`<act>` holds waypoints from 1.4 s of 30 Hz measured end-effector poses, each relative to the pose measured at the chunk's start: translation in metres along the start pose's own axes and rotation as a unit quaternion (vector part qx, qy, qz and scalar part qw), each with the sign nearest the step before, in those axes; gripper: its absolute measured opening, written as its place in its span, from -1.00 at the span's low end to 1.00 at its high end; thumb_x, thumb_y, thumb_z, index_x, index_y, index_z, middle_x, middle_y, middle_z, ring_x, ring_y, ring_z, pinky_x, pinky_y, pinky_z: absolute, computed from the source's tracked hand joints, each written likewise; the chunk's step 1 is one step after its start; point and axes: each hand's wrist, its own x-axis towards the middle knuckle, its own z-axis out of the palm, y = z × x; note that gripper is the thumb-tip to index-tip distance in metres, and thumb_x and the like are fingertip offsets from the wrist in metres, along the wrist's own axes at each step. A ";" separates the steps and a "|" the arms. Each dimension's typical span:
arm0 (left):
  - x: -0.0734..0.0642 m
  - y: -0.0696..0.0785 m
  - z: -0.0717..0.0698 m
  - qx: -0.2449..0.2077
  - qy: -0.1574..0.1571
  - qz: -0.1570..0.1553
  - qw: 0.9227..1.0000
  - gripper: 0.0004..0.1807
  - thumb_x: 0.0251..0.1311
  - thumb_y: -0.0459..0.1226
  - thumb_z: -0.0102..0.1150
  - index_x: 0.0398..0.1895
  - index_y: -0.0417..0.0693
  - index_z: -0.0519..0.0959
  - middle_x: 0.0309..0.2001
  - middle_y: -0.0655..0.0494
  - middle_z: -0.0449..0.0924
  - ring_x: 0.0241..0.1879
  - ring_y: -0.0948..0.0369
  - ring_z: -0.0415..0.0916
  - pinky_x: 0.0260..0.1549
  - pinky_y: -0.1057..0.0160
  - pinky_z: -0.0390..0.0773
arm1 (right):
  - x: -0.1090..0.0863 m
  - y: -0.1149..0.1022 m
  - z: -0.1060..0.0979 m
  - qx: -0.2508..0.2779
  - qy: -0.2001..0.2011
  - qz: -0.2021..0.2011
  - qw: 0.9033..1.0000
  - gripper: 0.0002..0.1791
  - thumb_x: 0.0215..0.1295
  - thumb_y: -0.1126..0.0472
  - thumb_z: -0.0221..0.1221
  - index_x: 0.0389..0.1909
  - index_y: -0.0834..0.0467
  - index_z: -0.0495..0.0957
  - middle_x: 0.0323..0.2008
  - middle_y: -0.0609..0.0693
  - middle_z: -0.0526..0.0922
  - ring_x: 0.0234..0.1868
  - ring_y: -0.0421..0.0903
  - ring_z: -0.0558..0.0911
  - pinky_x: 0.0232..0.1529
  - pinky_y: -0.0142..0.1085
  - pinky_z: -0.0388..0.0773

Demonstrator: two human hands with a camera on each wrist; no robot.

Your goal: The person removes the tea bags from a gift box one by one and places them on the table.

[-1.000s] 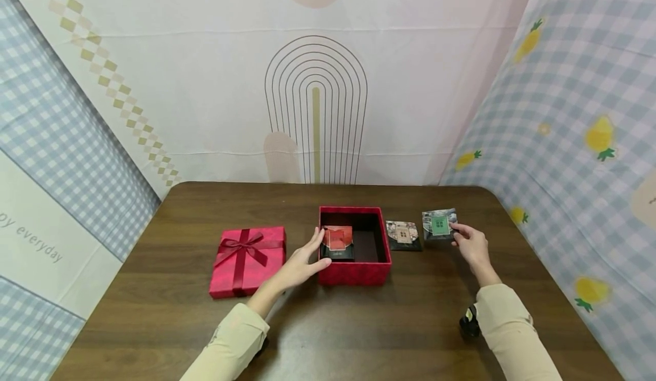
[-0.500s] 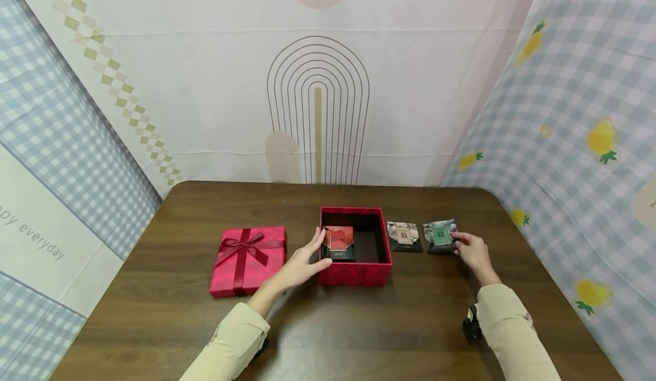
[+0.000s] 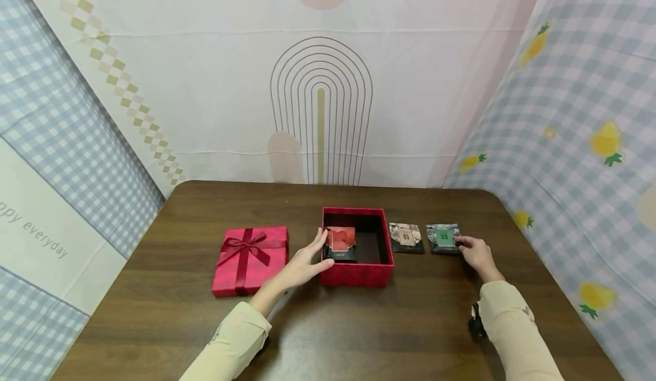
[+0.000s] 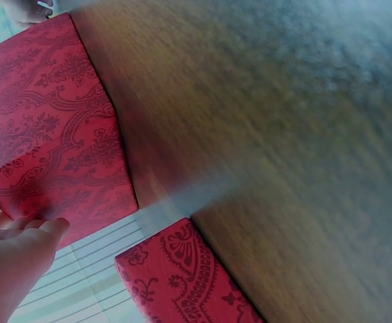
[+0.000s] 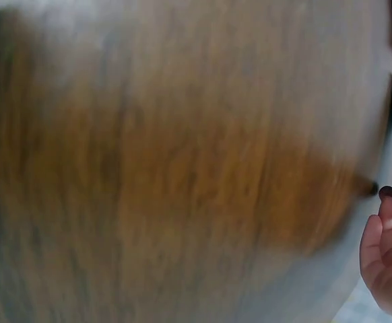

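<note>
My right hand [image 3: 479, 257] pinches the right edge of a flat sachet with a green label [image 3: 442, 238], which lies on or close over the table at the right. In the right wrist view that sachet shows edge-on at the fingertips [image 5: 388, 194]. To its left lies a similar sachet with a beige label [image 3: 407, 238]. My left hand [image 3: 303, 265], fingers extended, touches the left side of an uncovered red gift box [image 3: 357, 275]. Inside the box, at the left, is a sachet with a red label [image 3: 340, 244]. The left wrist view shows the thumb against the box's patterned wall [image 4: 54, 128].
The red box lid with a ribbon bow [image 3: 251, 264] sits left of the box, beside my left forearm. All of it stands on a brown wooden table [image 3: 333, 324]. A white patterned cloth [image 3: 220, 102] hangs behind, with checked cloth at both sides.
My right hand has brought the green-labelled sachet nearer to me, lowering it into line beside the beige-labelled one. The left hand stays at the box.
</note>
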 end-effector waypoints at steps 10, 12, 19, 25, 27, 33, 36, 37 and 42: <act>0.001 -0.001 0.000 0.002 0.000 0.000 1.000 -0.21 0.25 -0.13 0.05 0.41 -0.19 -0.09 0.42 -0.20 -0.27 0.35 -0.09 -0.07 0.23 -0.11 0.05 | 0.001 0.002 0.002 -0.008 0.011 0.000 1.000 -0.66 0.19 0.38 -0.05 -0.03 0.41 0.48 0.03 0.46 0.39 0.07 0.43 0.32 0.05 0.16 0.23; 0.001 -0.001 0.000 0.003 0.001 0.001 1.000 -0.21 0.25 -0.13 0.05 0.41 -0.20 -0.09 0.42 -0.20 -0.27 0.35 -0.09 -0.07 0.23 -0.11 0.05 | 0.001 0.002 0.003 -0.009 0.007 0.007 1.000 -0.66 0.20 0.38 -0.05 -0.03 0.40 0.48 0.04 0.46 0.39 0.08 0.43 0.31 0.06 0.16 0.22; 0.000 0.001 0.000 0.001 0.001 -0.001 1.000 -0.22 0.25 -0.14 0.04 0.41 -0.15 -0.10 0.42 -0.18 -0.28 0.35 -0.09 -0.09 0.24 -0.10 0.03 | -0.001 0.000 0.003 0.009 0.009 0.031 0.999 -0.64 0.24 0.35 -0.09 0.01 0.41 0.45 0.07 0.45 0.37 0.10 0.42 0.28 0.09 0.15 0.20; 0.000 0.000 0.000 0.002 0.002 0.003 1.000 -0.21 0.25 -0.14 0.04 0.41 -0.20 -0.09 0.41 -0.22 -0.28 0.34 -0.11 -0.07 0.23 -0.12 0.05 | -0.003 -0.004 0.002 0.029 0.033 0.036 0.998 -0.59 0.30 0.34 -0.16 0.12 0.41 0.35 0.14 0.41 0.33 0.18 0.37 0.24 0.16 0.12 0.13; 0.000 -0.001 0.001 0.001 0.003 0.004 1.000 -0.21 0.25 -0.14 0.05 0.40 -0.22 -0.09 0.41 -0.24 -0.27 0.34 -0.11 -0.07 0.22 -0.12 0.05 | -0.004 -0.007 0.002 0.033 0.042 0.031 0.998 -0.59 0.33 0.34 -0.18 0.15 0.40 0.32 0.16 0.40 0.31 0.19 0.35 0.23 0.18 0.11 0.12; 0.000 -0.001 0.001 -0.002 0.005 0.005 1.000 -0.21 0.24 -0.15 0.06 0.40 -0.22 -0.08 0.41 -0.23 -0.27 0.34 -0.10 -0.07 0.23 -0.11 0.05 | -0.006 -0.025 0.006 0.053 0.066 -0.006 0.996 -0.59 0.36 0.34 -0.17 0.17 0.41 0.30 0.13 0.38 0.36 0.17 0.30 0.31 0.17 0.07 0.17; 0.000 -0.001 0.001 -0.003 0.008 0.006 1.000 -0.21 0.24 -0.15 0.06 0.41 -0.19 -0.08 0.41 -0.22 -0.26 0.34 -0.10 -0.07 0.23 -0.11 0.05 | -0.005 -0.036 0.009 0.055 0.074 -0.032 0.995 -0.61 0.36 0.34 -0.16 0.15 0.41 0.33 0.11 0.37 0.39 0.15 0.28 0.34 0.14 0.06 0.21; 0.000 -0.001 0.001 -0.004 0.009 0.006 1.000 -0.21 0.24 -0.15 0.06 0.41 -0.17 -0.08 0.41 -0.22 -0.26 0.34 -0.09 -0.06 0.23 -0.10 0.05 | -0.005 -0.040 0.010 0.055 0.075 -0.041 0.995 -0.61 0.36 0.34 -0.15 0.14 0.40 0.34 0.10 0.37 0.40 0.14 0.29 0.36 0.12 0.07 0.22; 0.000 -0.001 0.001 -0.004 0.010 0.006 1.000 -0.21 0.24 -0.15 0.06 0.42 -0.14 -0.09 0.41 -0.22 -0.26 0.34 -0.10 -0.05 0.23 -0.10 0.06 | -0.003 -0.057 0.016 0.060 0.080 -0.070 0.992 -0.63 0.35 0.35 -0.13 0.12 0.37 0.39 0.08 0.34 0.44 0.08 0.27 0.42 0.06 0.07 0.28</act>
